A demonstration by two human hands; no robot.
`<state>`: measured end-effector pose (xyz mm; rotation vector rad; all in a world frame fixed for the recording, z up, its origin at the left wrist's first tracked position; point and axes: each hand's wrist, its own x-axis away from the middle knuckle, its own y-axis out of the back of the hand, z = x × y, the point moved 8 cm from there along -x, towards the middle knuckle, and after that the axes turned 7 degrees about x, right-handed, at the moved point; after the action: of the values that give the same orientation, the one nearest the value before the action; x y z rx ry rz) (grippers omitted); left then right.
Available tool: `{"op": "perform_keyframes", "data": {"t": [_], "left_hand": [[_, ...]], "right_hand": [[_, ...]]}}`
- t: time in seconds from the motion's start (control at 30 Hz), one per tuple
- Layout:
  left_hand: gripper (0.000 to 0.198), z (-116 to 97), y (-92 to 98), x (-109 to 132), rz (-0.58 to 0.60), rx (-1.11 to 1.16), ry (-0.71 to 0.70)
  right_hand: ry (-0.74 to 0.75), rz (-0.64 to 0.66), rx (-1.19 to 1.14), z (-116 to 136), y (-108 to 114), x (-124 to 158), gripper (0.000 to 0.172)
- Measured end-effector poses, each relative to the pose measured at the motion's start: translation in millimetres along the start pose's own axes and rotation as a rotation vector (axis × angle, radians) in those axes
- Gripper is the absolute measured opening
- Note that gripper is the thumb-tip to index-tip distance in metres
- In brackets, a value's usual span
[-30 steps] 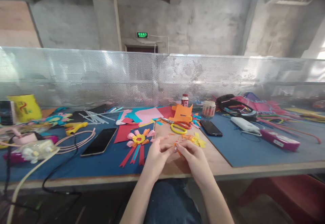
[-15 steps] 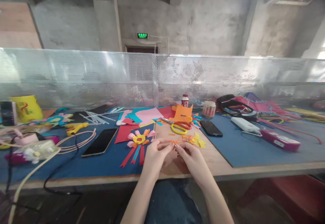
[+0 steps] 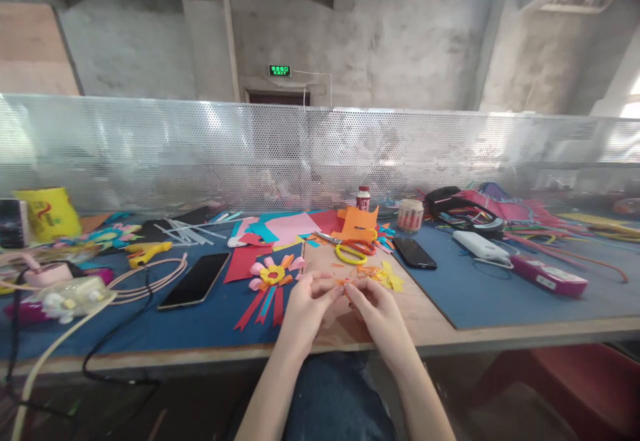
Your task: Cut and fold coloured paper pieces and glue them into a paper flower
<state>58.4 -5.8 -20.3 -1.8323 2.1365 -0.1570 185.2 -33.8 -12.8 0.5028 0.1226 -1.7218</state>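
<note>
My left hand (image 3: 306, 306) and my right hand (image 3: 376, 304) meet over the wooden board (image 3: 345, 327), fingertips pinched together. Between them is a small orange paper piece (image 3: 342, 281), mostly hidden by the fingers. Left of my left hand lies a paper flower (image 3: 273, 274) with pink and orange petals, a yellow centre and red and blue ribbon tails. Scissors with yellow and orange handles (image 3: 351, 255) lie just beyond my hands. Yellow paper scraps (image 3: 393, 277) and orange cuttings are beside my right hand.
Coloured paper sheets (image 3: 290, 227) and a cut orange sheet (image 3: 356, 223) lie behind. Phones (image 3: 196, 281) (image 3: 415, 253) flank the board. A glass jar (image 3: 411, 215), a small bottle (image 3: 363, 198), a hot glue gun (image 3: 145, 253), cables and a white power bank (image 3: 481, 246) stand around.
Both hands stay pinched at the same spot, with the fingers shifting slightly around the orange paper piece. The whole view has moved a little; objects on the table lie as before.
</note>
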Motion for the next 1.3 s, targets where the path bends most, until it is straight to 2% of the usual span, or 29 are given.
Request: {"op": "perform_keyframes", "data": {"t": [0.47,0.67,0.9,1.0,1.1,1.17,1.3], "left_hand": [[0.042,2.7,-7.0,0.7,0.085,-0.033,-0.008],[0.042,-5.7,1.5,-0.2,-0.053,0.033,-0.071],[0.041,-8.6,5.0,0.6,-0.114,0.033,-0.063],[0.037,-3.8,3.9,-0.3,-0.075,-0.008,-0.035],[0.029,2.5,-2.0,-1.7,0.021,-0.086,-0.004],[0.033,4.2,-6.3,-2.3,0.079,-0.099,-0.009],[0.040,6.7,-7.7,-3.2,0.091,-0.047,0.009]], "right_hand": [[0.053,-0.043,0.035,6.0,3.6,-1.5,0.021],[-0.033,-0.026,0.022,-0.8,1.3,-2.2,0.029],[0.077,0.057,0.134,5.8,-3.2,0.2,0.026],[0.130,-0.040,0.170,8.1,1.9,3.1,0.025],[0.236,-0.279,0.294,15.3,12.7,11.4,0.020],[0.344,-0.402,0.379,22.3,14.1,19.4,0.015],[0.534,-0.450,0.479,29.8,6.1,29.6,0.017]]}}
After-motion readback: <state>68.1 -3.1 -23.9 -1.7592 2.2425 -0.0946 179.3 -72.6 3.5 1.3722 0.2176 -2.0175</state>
